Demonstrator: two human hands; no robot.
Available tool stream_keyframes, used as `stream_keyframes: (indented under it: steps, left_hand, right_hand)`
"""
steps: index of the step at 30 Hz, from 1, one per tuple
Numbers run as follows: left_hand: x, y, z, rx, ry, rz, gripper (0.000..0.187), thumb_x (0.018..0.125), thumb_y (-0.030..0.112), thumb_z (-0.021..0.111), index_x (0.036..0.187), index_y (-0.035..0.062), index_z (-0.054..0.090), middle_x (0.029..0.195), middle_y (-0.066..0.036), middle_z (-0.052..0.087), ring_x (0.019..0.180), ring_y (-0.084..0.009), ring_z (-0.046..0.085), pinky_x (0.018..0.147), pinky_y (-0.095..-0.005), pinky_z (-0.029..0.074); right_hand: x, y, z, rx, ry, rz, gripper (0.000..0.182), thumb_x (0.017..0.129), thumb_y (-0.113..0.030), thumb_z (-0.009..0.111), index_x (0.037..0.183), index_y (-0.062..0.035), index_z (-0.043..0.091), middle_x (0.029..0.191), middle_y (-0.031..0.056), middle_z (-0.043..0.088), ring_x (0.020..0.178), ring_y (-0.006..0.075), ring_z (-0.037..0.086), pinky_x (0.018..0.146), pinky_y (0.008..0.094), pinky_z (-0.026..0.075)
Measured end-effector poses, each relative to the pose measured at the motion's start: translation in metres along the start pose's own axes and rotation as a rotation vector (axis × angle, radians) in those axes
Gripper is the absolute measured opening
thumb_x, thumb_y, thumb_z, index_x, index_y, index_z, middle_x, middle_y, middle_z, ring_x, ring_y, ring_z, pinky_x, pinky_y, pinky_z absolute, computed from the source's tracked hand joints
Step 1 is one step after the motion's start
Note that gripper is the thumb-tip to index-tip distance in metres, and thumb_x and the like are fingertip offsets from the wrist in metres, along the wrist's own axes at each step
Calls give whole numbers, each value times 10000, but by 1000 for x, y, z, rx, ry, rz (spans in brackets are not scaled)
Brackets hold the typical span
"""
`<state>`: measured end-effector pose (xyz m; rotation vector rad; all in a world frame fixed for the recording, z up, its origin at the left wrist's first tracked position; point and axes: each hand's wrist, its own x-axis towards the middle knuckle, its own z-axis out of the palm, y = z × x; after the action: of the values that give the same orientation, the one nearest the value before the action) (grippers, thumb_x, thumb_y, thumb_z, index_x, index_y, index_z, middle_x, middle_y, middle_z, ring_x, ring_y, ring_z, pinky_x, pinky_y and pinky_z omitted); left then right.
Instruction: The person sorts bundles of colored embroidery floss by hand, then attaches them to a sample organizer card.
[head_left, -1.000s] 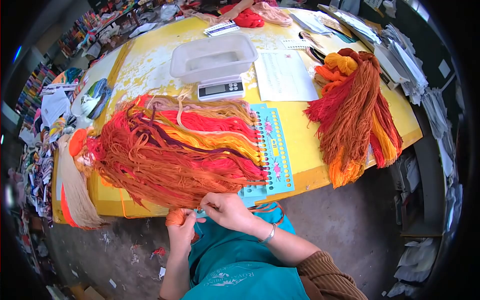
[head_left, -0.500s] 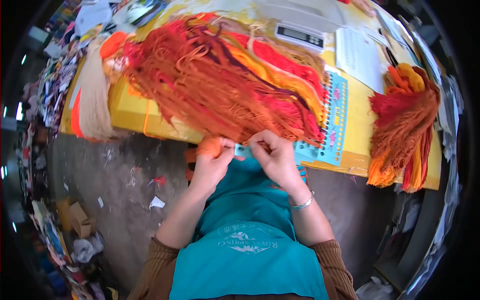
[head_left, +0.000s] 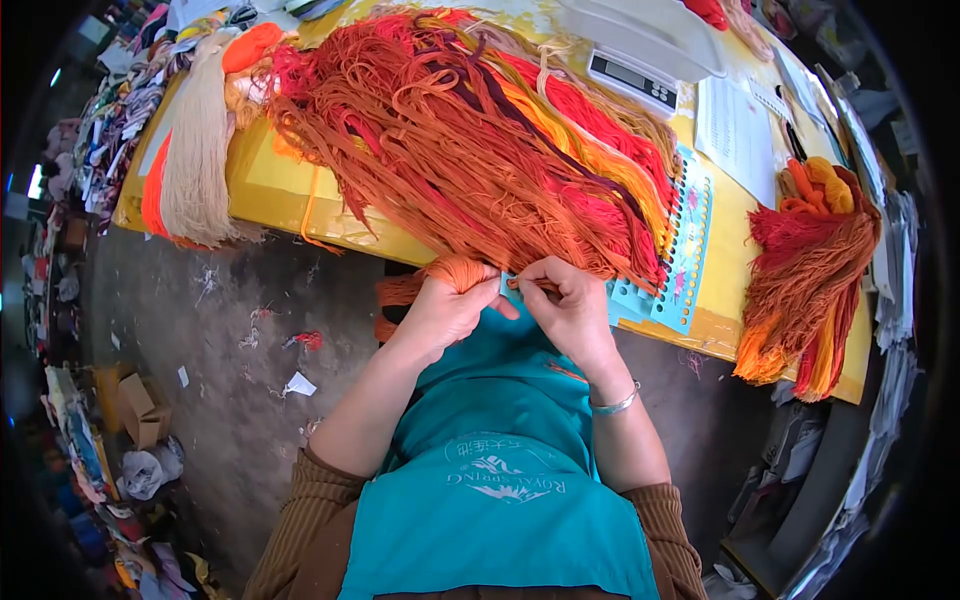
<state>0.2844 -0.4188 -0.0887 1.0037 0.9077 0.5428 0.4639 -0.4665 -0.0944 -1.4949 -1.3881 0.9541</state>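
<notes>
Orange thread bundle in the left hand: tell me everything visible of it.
The orange thread bundle is thick, made of many fine, soft-looking strands lying side by side. The left hand grips it, the bundle bulging above the thumb, close to a pale blue card. Orange-brown strands hang beside the hand; whether they belong to it is unclear.

Brightly lit yellow table [head_left: 265, 200], dimmer floor [head_left: 230, 420], strong fisheye bowing (corners black), blur toward the margins

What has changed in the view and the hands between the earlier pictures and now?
The view tilted downward, so the worn yellow table appears higher. No grasp or release shows: the bare left hand still holds the orange thread bundle, the bare right hand stays at the light-blue punched card.
</notes>
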Motion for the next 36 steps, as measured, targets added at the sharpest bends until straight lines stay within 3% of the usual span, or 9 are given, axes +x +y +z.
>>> stream_keyframes:
  steps: [3, 15, 18, 20, 21, 25, 27, 33, 36]
  left_hand:
    - [0, -1, -1, -42, -28, -16, 165, 986, 156, 488, 1001, 38, 603, 779, -100, 692, 397, 0, 331, 350, -183, 233]
    - [9, 1, -6, -84, -92, -109, 162, 964, 173, 500, 927, 46, 595, 744, -104, 680, 378, -19, 329, 328, -210, 231]
    - [7, 3, -9, 15, -74, -153, 117, 947, 119, 530, 962, 30, 605, 730, -116, 673, 433, -31, 404, 395, -194, 322]
    - [7, -3, -12, 425, 132, 241, 86, 906, 78, 554, 860, 23, 600, 693, -72, 659, 499, -73, 534, 458, -229, 398]
    - [7, -3, -19, 416, 161, 226, 74, 900, 36, 552, 844, 10, 592, 677, -65, 650, 576, -99, 599, 545, -235, 446]
    - [6, 2, -29, 251, 231, 231, 91, 917, 59, 551, 859, 11, 603, 638, -43, 627, 562, -83, 571, 534, -232, 428]
    - [3, 9, -27, 206, 101, 97, 97, 919, 94, 574, 862, 24, 612, 658, -43, 630, 507, -64, 494, 490, -221, 383]
    - [-1, 16, -28, -59, 66, -59, 124, 926, 166, 593, 909, 47, 625, 610, -20, 563, 419, -15, 329, 373, -184, 213]
    - [-6, 20, -15, -80, -42, -85, 142, 917, 173, 605, 848, 51, 630, 601, 8, 558, 418, -13, 340, 365, -203, 208]
  right_hand:
    - [0, -1, 4, 1, 51, -12, 67, 807, -43, 655, 868, -19, 666, 687, 72, 616, 568, 101, 550, 540, 253, 459]
    - [0, 1, 6, -42, 52, -62, 85, 806, -56, 679, 886, -30, 670, 708, 85, 634, 584, 126, 593, 551, 267, 479]
    - [0, 3, 8, -13, 69, -53, 113, 811, -86, 696, 908, -38, 666, 712, 93, 651, 605, 153, 639, 561, 284, 496]
    - [2, -1, 5, -83, 32, -15, 128, 811, -106, 704, 914, -41, 661, 710, 93, 654, 613, 165, 650, 565, 291, 501]
    - [3, -4, 4, -152, -5, 23, 145, 812, -125, 712, 919, -44, 657, 708, 92, 658, 620, 176, 662, 570, 299, 506]
    - [5, -12, 4, -189, -10, 35, 164, 806, -163, 719, 907, -52, 652, 697, 88, 657, 612, 200, 656, 567, 315, 504]
    - [6, -13, 4, -237, -32, 60, 174, 804, -186, 717, 899, -57, 651, 688, 87, 654, 608, 216, 653, 559, 333, 501]
    - [7, -15, 8, -317, 3, 1, 203, 808, -258, 716, 880, -82, 645, 672, 98, 654, 615, 257, 661, 558, 368, 505]
    - [6, -14, 12, -425, 23, -67, 246, 797, -310, 728, 881, -98, 635, 661, 101, 652, 617, 280, 662, 553, 387, 506]
